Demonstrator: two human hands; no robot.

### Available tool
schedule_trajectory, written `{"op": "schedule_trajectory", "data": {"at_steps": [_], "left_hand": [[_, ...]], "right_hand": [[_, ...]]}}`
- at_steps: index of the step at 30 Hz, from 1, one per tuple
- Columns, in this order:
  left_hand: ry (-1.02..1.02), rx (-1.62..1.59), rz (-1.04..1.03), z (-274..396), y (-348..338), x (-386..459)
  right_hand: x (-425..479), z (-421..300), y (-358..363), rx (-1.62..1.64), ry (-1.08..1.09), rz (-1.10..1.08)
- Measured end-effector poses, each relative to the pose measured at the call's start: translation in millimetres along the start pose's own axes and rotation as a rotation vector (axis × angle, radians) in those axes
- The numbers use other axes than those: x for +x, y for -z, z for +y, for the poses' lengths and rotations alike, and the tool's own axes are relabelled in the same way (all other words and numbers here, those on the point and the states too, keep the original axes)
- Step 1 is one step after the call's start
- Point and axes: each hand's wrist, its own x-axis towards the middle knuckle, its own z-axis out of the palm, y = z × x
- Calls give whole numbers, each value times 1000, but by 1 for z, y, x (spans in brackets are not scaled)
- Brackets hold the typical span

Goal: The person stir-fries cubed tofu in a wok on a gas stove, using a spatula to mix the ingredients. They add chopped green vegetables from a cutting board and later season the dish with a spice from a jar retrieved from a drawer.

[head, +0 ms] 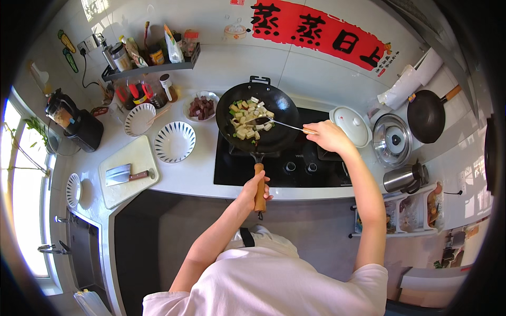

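Observation:
My left hand [254, 189] grips the wooden handle [259, 197] of a black wok [276, 136] on the left side of the gas hob [253, 173]. In the wok lie pale cubes that look like tofu [249, 114], mixed with bits of green and red. My right hand [327, 135] holds the wooden-ended handle of a metal spatula [288, 125] from the right. The spatula's blade is among the cubes and partly hidden by them. Left of the wok, a plate [185, 112] bears dark red-brown cubes [202, 108].
A cleaver [118, 175] lies on a white cutting board [136, 158] at the left. Near it stand a patterned bowl [174, 142], another with chopsticks [138, 120], and a blender [75, 118]. Right of the hob are a white lidded pot [351, 125], a glass lid [379, 140] and a steel kettle [399, 178].

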Motion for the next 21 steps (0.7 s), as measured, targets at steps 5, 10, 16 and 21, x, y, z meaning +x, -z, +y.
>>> {"op": "schedule_trajectory", "data": {"at_steps": [5,10,16,21], "left_hand": [[-17,-5,4,-3,3,1],[-2,-3,-17,-1,2,5],[-2,-15,-18,-1,3,6],[7,-29,-13,0,3,1]], "right_hand": [[-3,-53,4,467,-270,-355],[2,-77,-40,305,-24,-232],[29,-61,-76,328,-180,-157],[-3,-49,-35,177,-75,-98]]}}
